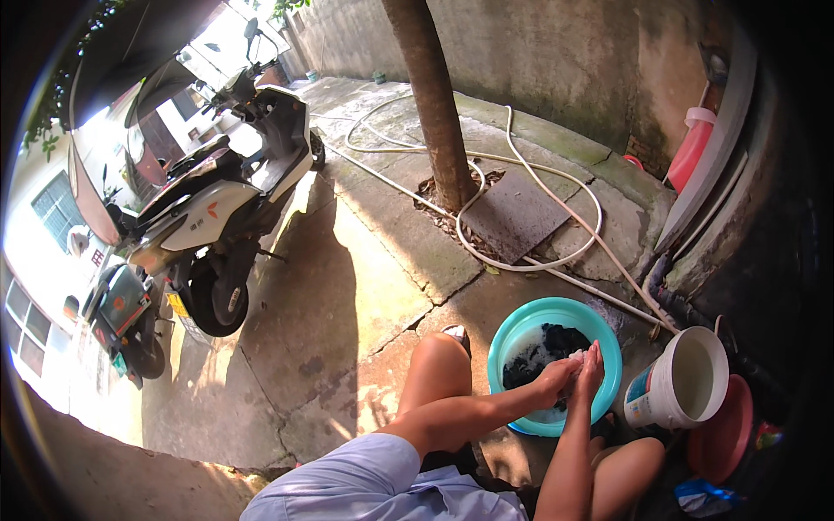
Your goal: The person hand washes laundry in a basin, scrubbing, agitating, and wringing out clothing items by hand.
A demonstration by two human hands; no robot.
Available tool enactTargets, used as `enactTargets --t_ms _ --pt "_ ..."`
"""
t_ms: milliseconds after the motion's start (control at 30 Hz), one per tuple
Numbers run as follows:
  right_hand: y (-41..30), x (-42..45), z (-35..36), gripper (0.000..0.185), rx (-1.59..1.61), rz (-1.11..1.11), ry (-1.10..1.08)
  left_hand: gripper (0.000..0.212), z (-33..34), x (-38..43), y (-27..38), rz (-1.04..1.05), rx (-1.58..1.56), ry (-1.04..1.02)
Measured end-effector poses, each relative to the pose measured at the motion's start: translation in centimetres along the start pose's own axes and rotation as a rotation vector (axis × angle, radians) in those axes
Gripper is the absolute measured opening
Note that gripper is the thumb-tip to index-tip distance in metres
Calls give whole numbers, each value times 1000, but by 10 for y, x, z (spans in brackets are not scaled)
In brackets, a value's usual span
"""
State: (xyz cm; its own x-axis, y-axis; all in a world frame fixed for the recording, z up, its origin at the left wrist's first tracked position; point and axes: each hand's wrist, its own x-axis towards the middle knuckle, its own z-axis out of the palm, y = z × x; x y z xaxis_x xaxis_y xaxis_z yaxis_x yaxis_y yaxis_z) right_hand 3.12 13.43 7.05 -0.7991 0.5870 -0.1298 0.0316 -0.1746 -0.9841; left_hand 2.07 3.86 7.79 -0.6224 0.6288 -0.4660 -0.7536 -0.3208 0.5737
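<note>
My left hand point(556, 379) and my right hand point(591, 368) are pressed together over the right side of a turquoise plastic basin point(500, 347). Between them is a small whitish, sudsy wad point(577, 355); whether it is cloth or mostly foam is hard to tell. Dark wet cloth point(521, 370) lies below in foamy water point(531, 340), partly covered by my left hand and forearm. The basin rests on the concrete ground in front of my knees.
Right of the basin stands a white plastic bucket point(677, 378) with liquid in it, beside a red plastic basin point(723, 430). A pale hose point(464, 238) loops around a tree trunk point(430, 98) and over a flat slab point(515, 215). Parked at left is a motor scooter point(215, 215).
</note>
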Motion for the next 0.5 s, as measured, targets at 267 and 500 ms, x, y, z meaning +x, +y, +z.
enactTargets --t_ms 267,500 --pt "-3 -58 43 51 -361 -304 -132 88 -13 9 49 238 -29 211" --pt "26 22 -29 51 -160 -124 14 38 29 -15 12 -179 -60 6"
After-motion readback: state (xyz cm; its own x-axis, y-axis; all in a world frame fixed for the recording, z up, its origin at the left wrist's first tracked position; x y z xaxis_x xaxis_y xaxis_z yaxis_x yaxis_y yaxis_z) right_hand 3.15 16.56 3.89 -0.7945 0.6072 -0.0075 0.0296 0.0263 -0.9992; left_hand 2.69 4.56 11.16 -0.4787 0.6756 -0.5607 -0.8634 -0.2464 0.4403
